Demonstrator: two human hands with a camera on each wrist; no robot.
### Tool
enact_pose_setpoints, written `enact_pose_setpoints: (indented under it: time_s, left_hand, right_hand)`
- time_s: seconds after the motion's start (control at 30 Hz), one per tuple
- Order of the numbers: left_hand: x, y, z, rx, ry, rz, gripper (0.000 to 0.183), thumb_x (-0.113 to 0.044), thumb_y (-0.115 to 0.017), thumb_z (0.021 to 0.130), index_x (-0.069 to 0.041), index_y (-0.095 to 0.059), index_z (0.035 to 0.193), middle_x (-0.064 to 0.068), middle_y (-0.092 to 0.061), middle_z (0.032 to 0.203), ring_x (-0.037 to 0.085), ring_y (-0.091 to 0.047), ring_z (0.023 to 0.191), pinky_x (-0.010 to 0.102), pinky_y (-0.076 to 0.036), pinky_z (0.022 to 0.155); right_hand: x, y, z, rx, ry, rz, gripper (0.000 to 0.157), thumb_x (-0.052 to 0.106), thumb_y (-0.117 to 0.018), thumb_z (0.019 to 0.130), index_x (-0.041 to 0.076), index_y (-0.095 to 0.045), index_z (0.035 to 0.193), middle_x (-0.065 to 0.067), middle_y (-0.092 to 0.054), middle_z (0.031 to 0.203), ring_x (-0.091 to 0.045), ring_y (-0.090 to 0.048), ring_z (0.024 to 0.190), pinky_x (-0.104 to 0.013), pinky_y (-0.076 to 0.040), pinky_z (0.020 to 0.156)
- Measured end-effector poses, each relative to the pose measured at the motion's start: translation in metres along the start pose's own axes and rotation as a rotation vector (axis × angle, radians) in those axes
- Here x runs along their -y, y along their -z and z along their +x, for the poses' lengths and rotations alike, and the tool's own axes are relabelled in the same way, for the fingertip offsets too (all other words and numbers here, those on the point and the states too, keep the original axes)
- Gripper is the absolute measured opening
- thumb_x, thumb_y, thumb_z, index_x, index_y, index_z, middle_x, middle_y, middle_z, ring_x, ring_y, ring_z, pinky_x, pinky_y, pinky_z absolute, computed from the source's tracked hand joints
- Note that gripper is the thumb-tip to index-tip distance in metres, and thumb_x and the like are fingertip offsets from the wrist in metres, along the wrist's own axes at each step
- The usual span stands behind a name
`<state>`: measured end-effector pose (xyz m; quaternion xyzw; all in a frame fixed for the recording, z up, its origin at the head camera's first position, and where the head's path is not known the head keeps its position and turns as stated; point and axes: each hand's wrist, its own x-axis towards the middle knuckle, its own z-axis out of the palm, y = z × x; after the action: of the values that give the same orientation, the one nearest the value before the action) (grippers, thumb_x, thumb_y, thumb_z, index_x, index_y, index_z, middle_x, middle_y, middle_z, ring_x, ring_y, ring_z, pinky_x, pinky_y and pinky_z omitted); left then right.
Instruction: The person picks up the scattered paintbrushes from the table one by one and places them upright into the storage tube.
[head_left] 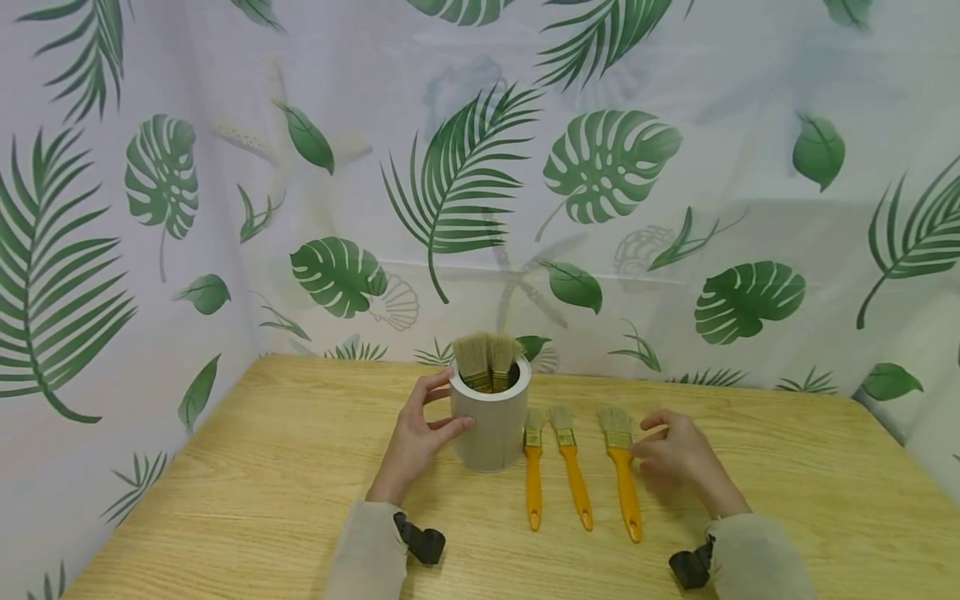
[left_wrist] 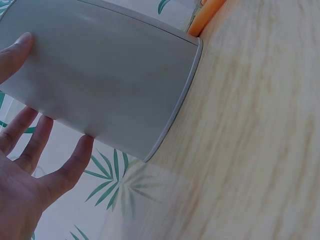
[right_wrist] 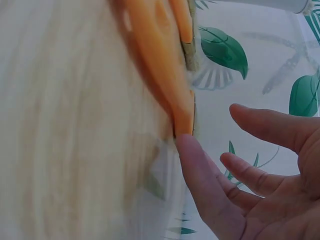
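A white-grey cylindrical container stands upright on the wooden table, with paintbrushes inside it, bristles up. My left hand holds the container from its left, the thumb on the front and the fingers against the side. To the container's right lie three orange-handled paintbrushes, bristles away from me: a narrow one, a middle one and a wider one. Beside the wider paintbrush is my right hand, its fingers spread loosely. In the right wrist view a fingertip reaches an orange handle; contact is unclear.
The light wooden table spreads to both sides. A white curtain printed with green leaves hangs behind the table's far edge and along its sides. Each wrist wears a small black camera.
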<state>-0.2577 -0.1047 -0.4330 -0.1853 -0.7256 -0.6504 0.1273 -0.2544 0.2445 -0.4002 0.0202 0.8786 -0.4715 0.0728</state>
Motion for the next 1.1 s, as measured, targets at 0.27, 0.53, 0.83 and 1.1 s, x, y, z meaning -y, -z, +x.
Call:
enact_pose_setpoints:
  time_s: [0.27, 0.53, 0.83, 1.1]
  left_hand:
    - [0.001, -0.001, 0.000, 0.003, 0.000, 0.004, 0.059, 0.005, -0.074, 0.090, -0.003, -0.049, 0.142, 0.016, -0.041, 0.154, 0.042, -0.047, 0.131, 0.056, -0.052, 0.096]
    - [0.000, -0.001, 0.000, -0.001, 0.001, 0.004, 0.061, 0.005, -0.075, 0.089, -0.003, -0.048, 0.142, 0.016, -0.041, 0.154, 0.041, -0.047, 0.131, 0.057, -0.053, 0.095]
    - [0.000, 0.001, 0.000, -0.002, -0.005, -0.002, 0.060, 0.006, -0.075, 0.089, -0.003, -0.048, 0.142, 0.016, -0.042, 0.153, 0.042, -0.047, 0.131, 0.056, -0.053, 0.096]
    - [0.001, 0.000, 0.000, 0.001, -0.012, -0.004, 0.059, 0.006, -0.074, 0.089, -0.003, -0.048, 0.142, 0.016, -0.042, 0.153, 0.042, -0.047, 0.131, 0.056, -0.053, 0.096]
  right_hand:
    - [-0.008, -0.007, 0.001, 0.066, -0.056, 0.066, 0.053, -0.003, -0.070, 0.088, -0.015, -0.039, 0.130, -0.030, -0.059, 0.110, -0.023, -0.068, 0.074, -0.038, -0.062, 0.058]
    - [-0.009, -0.014, 0.002, 0.108, -0.066, 0.001, 0.066, -0.002, -0.075, 0.085, -0.020, -0.035, 0.135, -0.026, -0.056, 0.105, -0.020, -0.066, 0.069, -0.034, -0.061, 0.058]
    - [-0.003, -0.020, 0.004, 0.089, -0.045, -0.062, 0.069, -0.007, -0.077, 0.075, -0.016, -0.038, 0.131, -0.021, -0.056, 0.100, -0.020, -0.059, 0.068, -0.035, -0.060, 0.054]
    - [-0.002, -0.018, 0.004, 0.084, -0.062, -0.064, 0.072, -0.010, -0.076, 0.074, -0.013, -0.036, 0.135, -0.029, -0.060, 0.108, -0.021, -0.062, 0.071, -0.035, -0.060, 0.056]
